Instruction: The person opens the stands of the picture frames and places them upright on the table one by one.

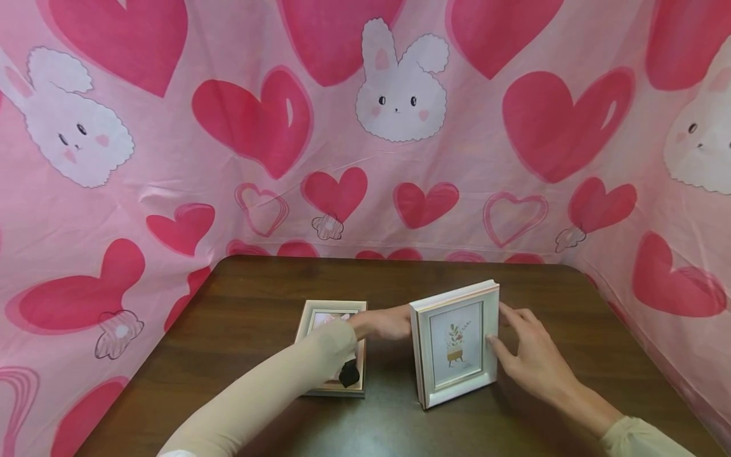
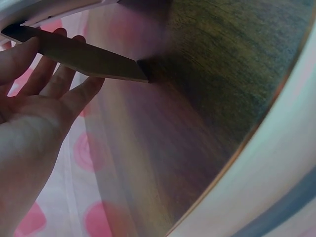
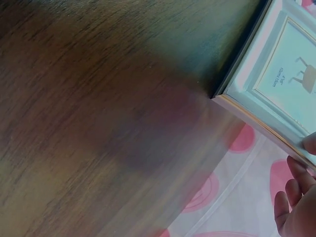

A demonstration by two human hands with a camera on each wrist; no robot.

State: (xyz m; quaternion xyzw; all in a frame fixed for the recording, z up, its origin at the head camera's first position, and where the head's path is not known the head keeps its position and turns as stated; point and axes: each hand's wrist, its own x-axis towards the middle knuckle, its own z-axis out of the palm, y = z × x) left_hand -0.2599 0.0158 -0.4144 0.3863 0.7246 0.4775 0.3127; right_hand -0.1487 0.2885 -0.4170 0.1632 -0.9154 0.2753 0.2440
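Note:
A white picture frame (image 1: 421,355) with a potted-plant print stands upright on the table, turned slightly to one side. My right hand (image 1: 531,355) grips its right edge, thumb on the front and fingers behind. Behind the frame, my left hand (image 1: 390,324) is partly hidden in the head view. The left wrist view shows that hand pinching the dark stand leg (image 2: 89,58), which is swung out from the frame's back. A second picture frame (image 1: 337,306) lies face up on the table under my left forearm, partly covered by it.
The brown wooden table (image 1: 251,330) spans the lower scene. Pink cloth (image 1: 342,149) with hearts and rabbits hangs around its back and sides. A small black item (image 1: 349,374) sits at my left wrist, above the lying frame.

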